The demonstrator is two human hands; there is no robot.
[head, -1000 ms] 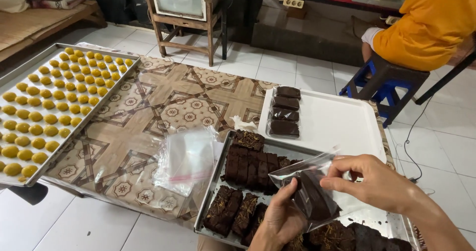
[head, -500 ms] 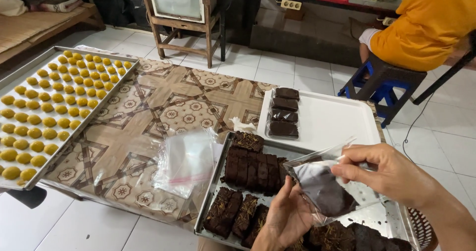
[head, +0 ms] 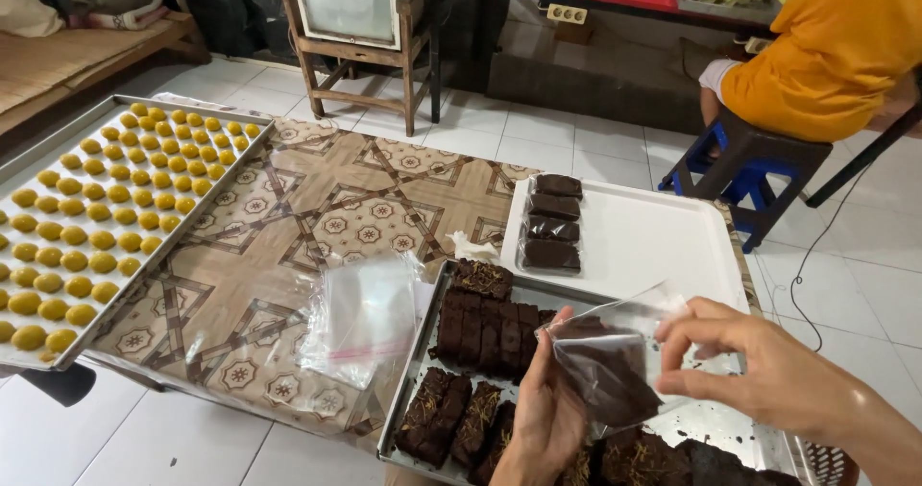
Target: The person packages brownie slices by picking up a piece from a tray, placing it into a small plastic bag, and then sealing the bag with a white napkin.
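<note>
My left hand [head: 545, 414] supports a clear plastic bag [head: 615, 356] from below, with a dark brown cake slice [head: 603, 378] inside it. My right hand [head: 768, 376] pinches the bag's upper right edge. Both hands hover over a metal baking tray [head: 408, 395] holding several dark brown cake slices [head: 475, 328]. Beyond it, a white tray [head: 653, 241] carries several bagged slices [head: 553, 224] stacked in a column at its left side.
A pile of empty clear bags [head: 363, 313] lies on the patterned mat [head: 317, 207]. A large metal tray of small yellow cookies [head: 96, 207] sits at left. A person in an orange shirt [head: 826, 44] sits on a blue stool [head: 744, 164] at back right.
The bag with the slice has moved slightly up and right between my hands. My right hand shifted along the bag's top edge; my left hand stays under it.
</note>
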